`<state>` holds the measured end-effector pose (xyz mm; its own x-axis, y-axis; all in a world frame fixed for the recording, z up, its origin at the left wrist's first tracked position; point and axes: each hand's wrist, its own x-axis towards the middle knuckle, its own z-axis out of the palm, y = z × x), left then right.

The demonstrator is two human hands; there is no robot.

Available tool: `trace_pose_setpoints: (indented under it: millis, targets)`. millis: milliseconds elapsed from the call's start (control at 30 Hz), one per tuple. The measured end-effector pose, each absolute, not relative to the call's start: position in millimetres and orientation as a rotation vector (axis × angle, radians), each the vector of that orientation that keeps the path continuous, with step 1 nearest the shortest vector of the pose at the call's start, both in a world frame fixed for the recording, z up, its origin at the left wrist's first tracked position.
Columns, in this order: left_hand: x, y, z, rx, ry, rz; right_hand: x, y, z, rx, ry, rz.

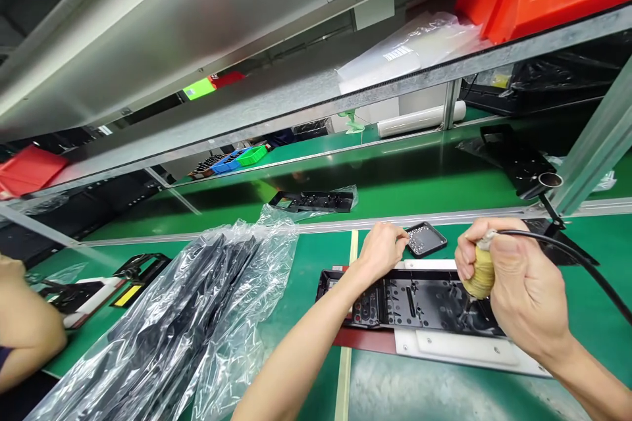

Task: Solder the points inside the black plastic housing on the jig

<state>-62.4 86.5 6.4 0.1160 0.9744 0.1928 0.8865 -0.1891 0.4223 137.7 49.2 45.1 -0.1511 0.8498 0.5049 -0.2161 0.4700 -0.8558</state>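
Note:
My right hand (523, 283) is wrapped around an electric screwdriver (480, 276) with a yellow-wrapped body and a black cord. Its tip points down into the right part of a long black plastic housing (424, 306); whether it touches a screw cannot be made out. The housing lies open side up on a white and dark red fixture (464, 347). My left hand (385, 250) reaches over the housing to a small black tray (425, 238) of loose screws. Its fingertips are pinched together at the tray's left edge, and anything between them is too small to see.
Plastic-wrapped black parts (197, 316) lie to the left. Behind, another black housing (313, 200) rests on the green conveyor belt (409, 171). A metal post and stand (548, 187) rise at right. Overhead runs a shelf with a red bin (563, 0). Another person's arm (27, 322) is far left.

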Motion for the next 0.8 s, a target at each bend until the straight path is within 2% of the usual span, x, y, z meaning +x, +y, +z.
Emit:
trace_pose_setpoints:
  millis: [167,433,800]
  targets:
    - [-56.0,132.7,-16.9,2.213,1.882,0.431,135.7,47.1,46.4,-0.598,-1.402,0.997]
    - [-48.4,145.0,-25.0,2.225,1.908,0.318,134.9,48.5,46.8,-0.605,-1.378,1.012]
    - [-40.8,101.8,0.7,2.008,1.665,0.643,137.6,49.4,44.5,-0.575,-1.358,1.001]
